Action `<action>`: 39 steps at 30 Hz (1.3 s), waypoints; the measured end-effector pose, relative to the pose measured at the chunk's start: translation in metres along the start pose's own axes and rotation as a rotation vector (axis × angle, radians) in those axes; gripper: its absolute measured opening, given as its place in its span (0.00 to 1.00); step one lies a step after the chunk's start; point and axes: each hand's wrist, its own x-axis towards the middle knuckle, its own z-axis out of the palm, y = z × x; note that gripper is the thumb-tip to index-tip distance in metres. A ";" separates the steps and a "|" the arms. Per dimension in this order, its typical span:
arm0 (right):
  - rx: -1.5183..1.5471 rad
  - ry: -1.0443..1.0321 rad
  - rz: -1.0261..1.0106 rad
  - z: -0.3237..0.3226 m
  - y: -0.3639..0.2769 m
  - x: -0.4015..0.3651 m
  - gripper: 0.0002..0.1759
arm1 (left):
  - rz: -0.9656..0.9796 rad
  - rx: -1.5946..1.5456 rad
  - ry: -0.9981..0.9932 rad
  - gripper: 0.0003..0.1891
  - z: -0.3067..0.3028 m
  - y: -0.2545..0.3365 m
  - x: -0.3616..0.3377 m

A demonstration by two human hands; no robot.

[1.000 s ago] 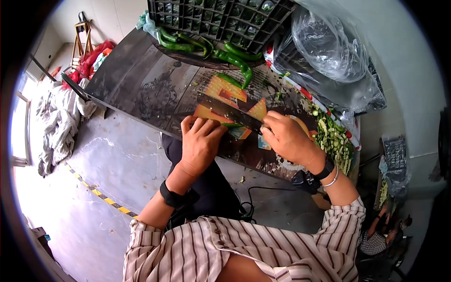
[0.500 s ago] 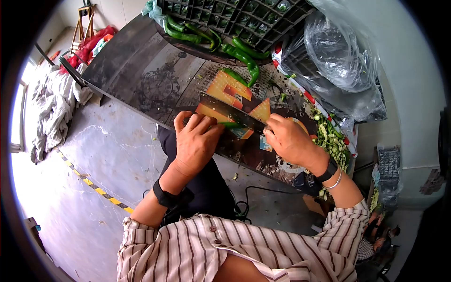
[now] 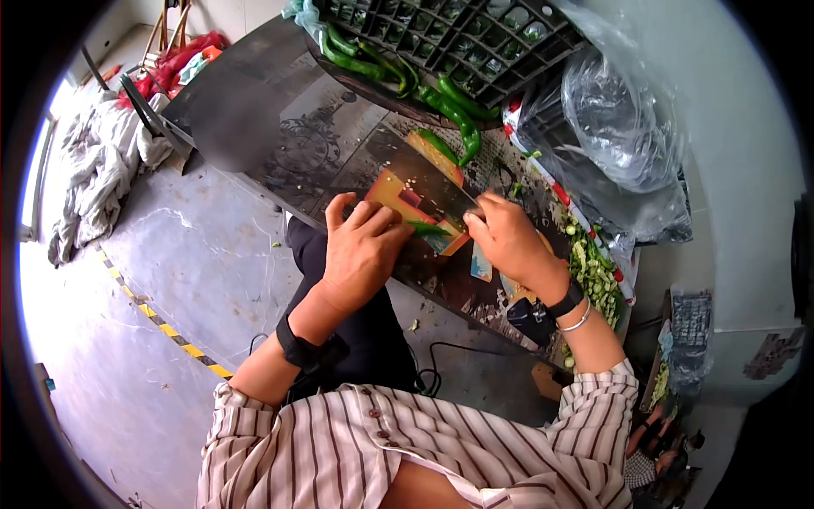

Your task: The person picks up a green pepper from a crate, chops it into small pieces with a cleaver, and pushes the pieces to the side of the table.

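Observation:
My right hand (image 3: 514, 239) is closed around the handle of a cleaver (image 3: 417, 172). Its broad dark blade, with pale seeds stuck on it, lies tilted flat above the table, apart from the pepper. My left hand (image 3: 363, 254) has its fingers curled down over a green chili pepper (image 3: 428, 228), whose end pokes out towards the right. Beneath both hands is a worn board with orange and yellow print (image 3: 383, 193). Just beyond the blade lies another green pepper (image 3: 437, 146). Chopped pepper pieces (image 3: 596, 276) are heaped to the right of my right wrist.
Several whole green peppers (image 3: 458, 114) lie at the back beside a black plastic crate (image 3: 462, 42). Clear plastic bags (image 3: 623, 127) stand at the back right. Crumpled white cloth (image 3: 106, 170) lies on the floor at left, near yellow-black tape (image 3: 161, 324). Another person (image 3: 657, 454) shows at lower right.
The cleaver has lifted and turned from edge-down beside the pepper to a flatter tilt, showing its broad side. My left hand keeps hold of the pepper. The whole view has shifted slightly.

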 end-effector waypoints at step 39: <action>0.144 0.021 0.145 0.013 -0.010 0.008 0.11 | -0.050 -0.071 -0.019 0.08 0.002 0.000 -0.002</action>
